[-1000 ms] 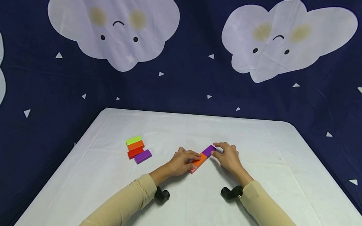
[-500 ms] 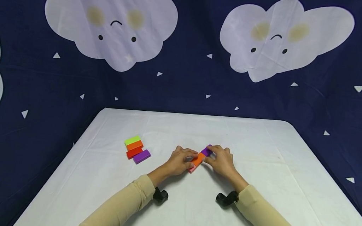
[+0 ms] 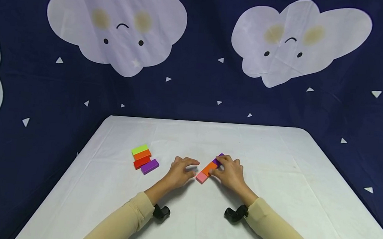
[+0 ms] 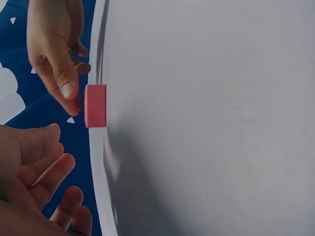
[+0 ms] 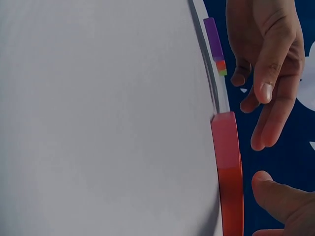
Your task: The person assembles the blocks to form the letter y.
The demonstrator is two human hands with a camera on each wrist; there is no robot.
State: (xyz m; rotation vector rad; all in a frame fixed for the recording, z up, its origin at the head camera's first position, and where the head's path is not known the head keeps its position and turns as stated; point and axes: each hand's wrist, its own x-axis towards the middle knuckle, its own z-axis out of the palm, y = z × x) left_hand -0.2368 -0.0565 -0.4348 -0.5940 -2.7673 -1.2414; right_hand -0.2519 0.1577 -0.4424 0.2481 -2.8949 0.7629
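Note:
Pink [image 3: 202,177], orange [image 3: 209,168] and purple [image 3: 216,161] blocks lie end to end in a slanting row on the white table. My left hand [image 3: 179,173] hovers left of the row, fingers spread and holding nothing. In the left wrist view, space shows between its fingers and the pink block [image 4: 95,105]. My right hand [image 3: 230,172] is over the right side of the row, its index finger across the purple block and its thumb by the orange one. The right wrist view shows a gap between that thumb [image 5: 264,178] and the orange block [image 5: 231,201].
To the left lies a cluster of blocks: lime green [image 3: 140,150], orange [image 3: 142,154], red [image 3: 142,163] and purple [image 3: 150,166]. Behind the white table [image 3: 270,148] hangs a dark blue cloth [image 3: 200,97] with clouds. Both wrists carry black camera mounts.
My left hand has let go of the row and drawn back left, uncovering the pink block. My right hand has slid from the purple block's far end down toward the orange block.

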